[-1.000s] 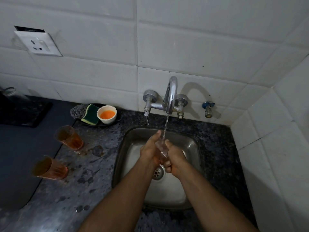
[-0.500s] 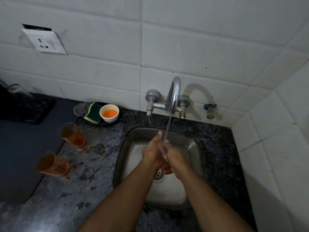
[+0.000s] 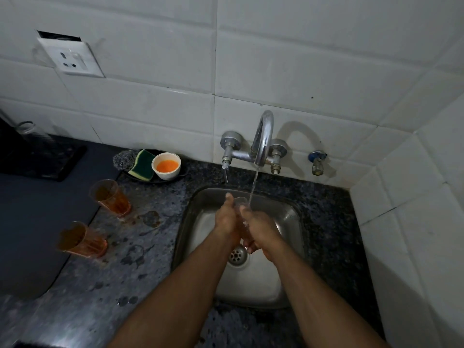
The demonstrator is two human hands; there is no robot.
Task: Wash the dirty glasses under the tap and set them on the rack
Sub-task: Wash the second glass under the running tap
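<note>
My left hand (image 3: 227, 218) and my right hand (image 3: 261, 228) are pressed together around a clear glass (image 3: 239, 202) over the steel sink (image 3: 288, 214). Only the glass rim shows between my fingers. A thin stream of water runs from the chrome tap (image 3: 263, 136) onto the glass and my right hand. Two dirty glasses with orange residue stand on the dark counter to the left: one further back (image 3: 110, 197), one nearer (image 3: 80, 239).
A black dish at the back holds a green-and-yellow sponge (image 3: 143, 163), a scourer and a white bowl of orange liquid (image 3: 166, 165). A dark mat (image 3: 30, 222) covers the counter at left. A wall socket (image 3: 71, 59) is above. White tiled wall closes the right side.
My hands have stayed under the running water, shifting slightly around the glass; the rim now shows more between my fingers. The view drifted a little.
</note>
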